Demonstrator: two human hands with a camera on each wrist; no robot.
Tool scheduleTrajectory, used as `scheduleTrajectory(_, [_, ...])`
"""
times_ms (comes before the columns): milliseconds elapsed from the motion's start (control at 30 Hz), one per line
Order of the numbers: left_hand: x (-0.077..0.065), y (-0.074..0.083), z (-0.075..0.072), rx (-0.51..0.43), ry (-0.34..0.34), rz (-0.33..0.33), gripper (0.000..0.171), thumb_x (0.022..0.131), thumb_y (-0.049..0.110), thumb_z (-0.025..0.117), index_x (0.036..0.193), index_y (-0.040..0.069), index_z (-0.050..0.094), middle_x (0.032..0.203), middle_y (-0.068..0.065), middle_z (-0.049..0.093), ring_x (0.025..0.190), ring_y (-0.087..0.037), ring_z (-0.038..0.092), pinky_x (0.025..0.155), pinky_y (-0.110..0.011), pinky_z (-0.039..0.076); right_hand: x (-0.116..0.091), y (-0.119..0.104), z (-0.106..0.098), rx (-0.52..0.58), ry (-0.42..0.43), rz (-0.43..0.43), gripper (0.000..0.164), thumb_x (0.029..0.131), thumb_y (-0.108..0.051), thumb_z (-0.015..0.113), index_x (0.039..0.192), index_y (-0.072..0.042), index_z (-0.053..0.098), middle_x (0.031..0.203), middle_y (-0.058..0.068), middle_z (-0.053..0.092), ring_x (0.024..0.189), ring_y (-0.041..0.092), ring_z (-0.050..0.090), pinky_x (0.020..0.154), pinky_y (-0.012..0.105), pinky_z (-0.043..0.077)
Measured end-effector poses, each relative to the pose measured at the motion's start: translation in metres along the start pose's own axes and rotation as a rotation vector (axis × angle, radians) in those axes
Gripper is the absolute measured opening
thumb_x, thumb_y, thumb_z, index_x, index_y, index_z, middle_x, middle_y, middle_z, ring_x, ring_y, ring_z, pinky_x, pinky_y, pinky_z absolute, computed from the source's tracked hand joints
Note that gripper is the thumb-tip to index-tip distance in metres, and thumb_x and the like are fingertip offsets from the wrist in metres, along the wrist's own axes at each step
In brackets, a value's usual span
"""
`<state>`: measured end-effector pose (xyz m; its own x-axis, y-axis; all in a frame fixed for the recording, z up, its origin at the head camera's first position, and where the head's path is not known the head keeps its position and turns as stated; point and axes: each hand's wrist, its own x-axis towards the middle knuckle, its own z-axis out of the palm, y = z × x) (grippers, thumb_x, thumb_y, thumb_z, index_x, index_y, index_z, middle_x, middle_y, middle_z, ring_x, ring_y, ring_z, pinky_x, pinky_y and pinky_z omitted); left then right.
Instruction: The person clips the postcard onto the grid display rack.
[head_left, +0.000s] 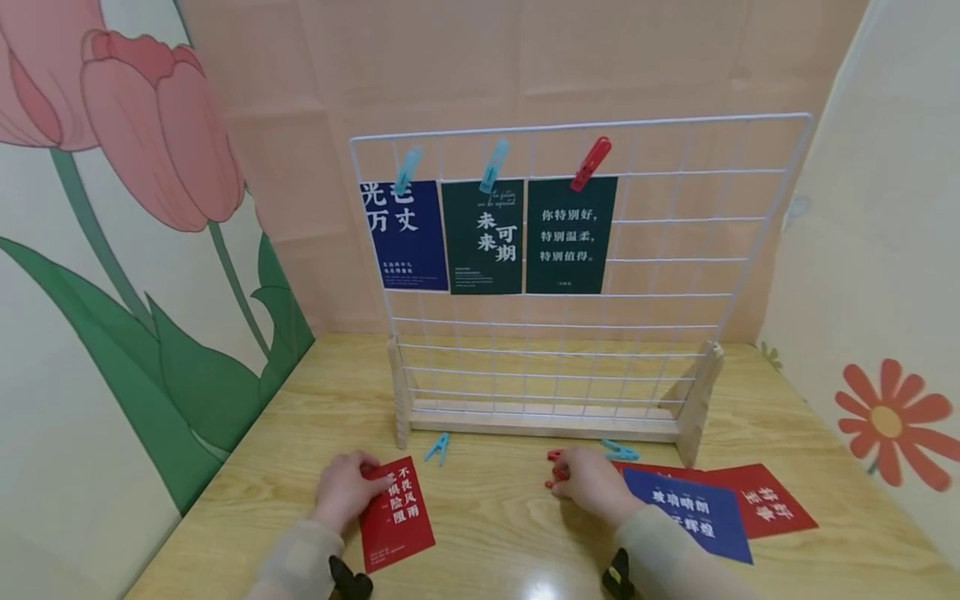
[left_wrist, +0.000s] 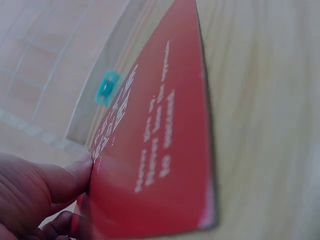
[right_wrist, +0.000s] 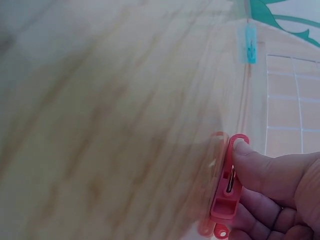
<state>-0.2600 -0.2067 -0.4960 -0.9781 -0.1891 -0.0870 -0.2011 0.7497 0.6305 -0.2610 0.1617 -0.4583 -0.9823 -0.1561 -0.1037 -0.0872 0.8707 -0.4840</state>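
Fingers (head_left: 375, 486) of the left hand (head_left: 343, 493), at seven o'clock in the head view, pinch a red card (head_left: 401, 521) by its edge, at ten o'clock on the card. At five o'clock, the right hand (head_left: 592, 485) pinches a red clip (right_wrist: 227, 189); whether it touches the bench (head_left: 495, 517) I cannot tell. Another red tip (right_wrist: 221, 231) shows beneath; if that is a second clip, a loose pinch could drag or drop one. The thumb sits towards one end, so an off-centre squeeze might roll the clip away. Held only at its rim, the card could bend or swing if the wrist twists. A blue clip (head_left: 621, 448), one o'clock from the right hand, might get knocked, and the right sleeve (head_left: 660, 550) could shift the blue card (head_left: 697, 508) at four o'clock.
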Motion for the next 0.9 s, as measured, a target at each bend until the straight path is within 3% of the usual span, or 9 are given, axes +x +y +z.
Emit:
scheduleTrajectory(333, [-0.012,0.021,0.017,0.038,-0.036,0.066,0.034,0.078,0.035,0.079,0.102,0.014,0.066,0.099,-0.005,0.055,0.09,-0.024,0.049,0.078,-0.043,0.04,-0.004,-0.001,0.001,0.005,0.026,-0.032,0.017,0.077,-0.015,0.081,0.085,-0.012,0.067,0.085,0.0,0.061,0.08,0.018,0.055,0.078,0.043,0.047])
scheduleTrajectory(900, [-0.031,0.053,0.048,0.039,-0.1,0.209,0.033,0.074,0.037,0.081,0.097,0.019,0.065,0.1,-0.002,0.056,0.099,-0.028,0.049,0.084,-0.052,0.037,-0.013,-0.002,0.005,0.042,-0.003,-0.038,0.021,0.077,-0.019,0.081,0.089,-0.009,0.067,0.084,0.0,0.062,0.077,0.018,0.055,0.075,0.042,0.049])
